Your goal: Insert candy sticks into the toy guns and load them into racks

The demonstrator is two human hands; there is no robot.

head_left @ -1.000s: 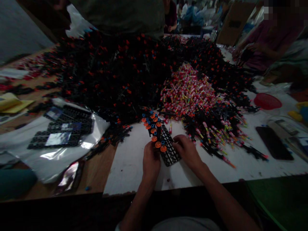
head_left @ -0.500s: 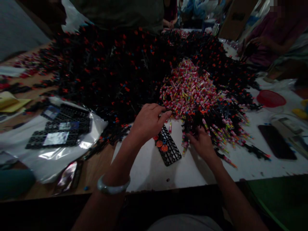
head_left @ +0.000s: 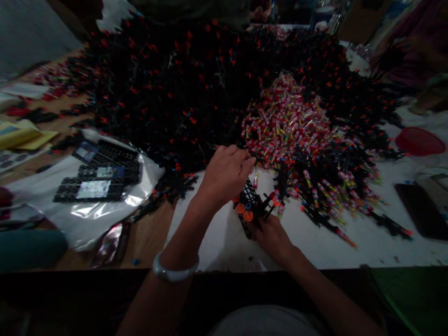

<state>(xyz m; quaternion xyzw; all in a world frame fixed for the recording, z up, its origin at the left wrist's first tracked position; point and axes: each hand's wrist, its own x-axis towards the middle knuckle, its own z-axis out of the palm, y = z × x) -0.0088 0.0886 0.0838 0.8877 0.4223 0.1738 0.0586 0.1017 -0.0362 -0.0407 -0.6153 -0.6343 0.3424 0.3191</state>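
Note:
A black perforated plastic tray (head_left: 249, 192) lies on the white board, with orange round pieces (head_left: 248, 215) and a small blue piece at its side. My left hand (head_left: 226, 175) is bent over the tray's far end, fingers curled together; what they hold, if anything, is hidden. Over the near end of the tray, my right hand (head_left: 271, 235) is closed on a black toy gun (head_left: 269, 210) with an orange tip, its fingers partly hidden. A small pink-and-yellow tube (head_left: 255, 180) lies beside the tray.
Beyond my hands rise a large heap of black toy guns (head_left: 157, 88) and a pile of pink tubes (head_left: 287, 121). Black trays (head_left: 93, 188) rest on a plastic bag at left. A phone (head_left: 422, 210) and red basket (head_left: 420, 141) are right. Other people stand across the table.
My right hand has moved left from the edge of the pile to the tray, bringing a toy gun with it. My left hand stays over the tray's far end.

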